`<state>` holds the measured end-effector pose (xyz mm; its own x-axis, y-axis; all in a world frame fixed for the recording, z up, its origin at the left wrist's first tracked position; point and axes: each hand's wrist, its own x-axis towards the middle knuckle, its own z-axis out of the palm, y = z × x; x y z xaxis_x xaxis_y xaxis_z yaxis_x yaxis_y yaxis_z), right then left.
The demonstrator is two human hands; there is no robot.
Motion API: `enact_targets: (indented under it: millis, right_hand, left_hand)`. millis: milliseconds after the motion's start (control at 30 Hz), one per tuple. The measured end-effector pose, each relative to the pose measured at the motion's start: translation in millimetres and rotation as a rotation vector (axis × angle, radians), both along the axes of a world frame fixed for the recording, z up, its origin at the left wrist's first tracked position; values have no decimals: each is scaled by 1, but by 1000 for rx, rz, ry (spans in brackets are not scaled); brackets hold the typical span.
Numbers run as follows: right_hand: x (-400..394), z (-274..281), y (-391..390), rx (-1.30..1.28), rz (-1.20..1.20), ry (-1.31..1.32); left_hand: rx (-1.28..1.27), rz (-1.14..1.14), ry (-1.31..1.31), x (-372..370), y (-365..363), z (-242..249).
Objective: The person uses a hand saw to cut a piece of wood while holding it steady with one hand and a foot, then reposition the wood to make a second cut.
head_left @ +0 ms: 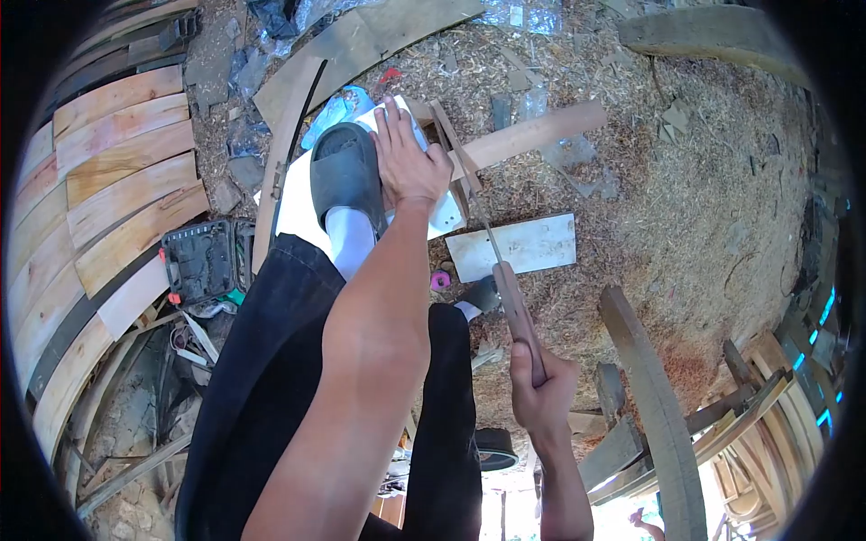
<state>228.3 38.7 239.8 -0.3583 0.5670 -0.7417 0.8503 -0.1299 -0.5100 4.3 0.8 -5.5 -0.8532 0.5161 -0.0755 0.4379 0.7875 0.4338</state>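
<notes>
My right hand (545, 389) is wrapped round the wooden handle of a hand saw (519, 316). Its thin blade points away from me, seen edge-on, and overlaps the end of a wooden workpiece (456, 149) beside my left hand. My left hand (408, 160) lies flat with fingers stretched out, pressing down on a white board (298, 203). On the same board rests my foot in a dark slide sandal (347, 176) and white sock. A long wooden strip (541, 131) sticks out to the right from under the blade area.
A white rectangular panel (514, 247) lies on the sawdust-covered ground, with a pink roll (440, 280) near it. To the left are an open tool case (200, 261) and stacked planks (131, 171). Curved timbers (654, 397) stand at the lower right.
</notes>
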Motion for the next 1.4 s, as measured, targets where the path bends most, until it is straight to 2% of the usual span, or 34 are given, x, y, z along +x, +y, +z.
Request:
enact_targets:
  millis: [67,133,200,300,367,467,667,733,833,900,933,1000,1100,1167,1267,1367,1400]
  right_hand:
    - [-1,-3,2,-4,51,-33]
    - [-21,-33,5,173,104,50]
    - [-64,-69,15,125,-68,207]
    - [-118,-131,25,216,-12,198]
    - [-130,-143,26,271,-3,220]
    - [-123,-127,33,198,-10,195]
    - [-18,-22,-3,100,-11,122]
    - [-3,-4,-7,61,-99,118]
    - [-9,-23,-1,105,-19,86]
    - [-37,-71,8,217,50,205]
    - [-63,-90,11,111,-54,163]
    - [-113,-129,27,177,-9,172]
    - [-153,-142,37,224,30,149]
    - [-146,-148,35,262,15,217]
    - [-115,-127,27,160,-13,236]
    - [-61,-67,11,70,27,149]
    - [-41,-48,2,67,-44,134]
  left_hand:
    - [9,1,-5,1,2,0]
    - [14,5,-4,0,3,0]
    - [17,2,2,1,3,-1]
    - [-5,-15,14,-2,2,0]
    - [6,9,-44,-1,2,-1]
    - [11,3,-18,2,2,3]
    - [9,4,-8,2,3,1]
    - [12,-3,-14,0,1,0]
    - [29,2,-8,0,4,-2]
    - [48,-6,-9,1,1,-3]
    - [48,-6,-4,0,0,-2]
    - [8,-14,-16,-1,1,-1]
    - [24,2,-65,-4,0,-5]
    - [17,5,-55,2,-4,-3]
    - [7,-1,-29,-2,4,1]
    - [-6,-8,-6,1,1,2]
    - [-6,-2,-4,1,3,0]
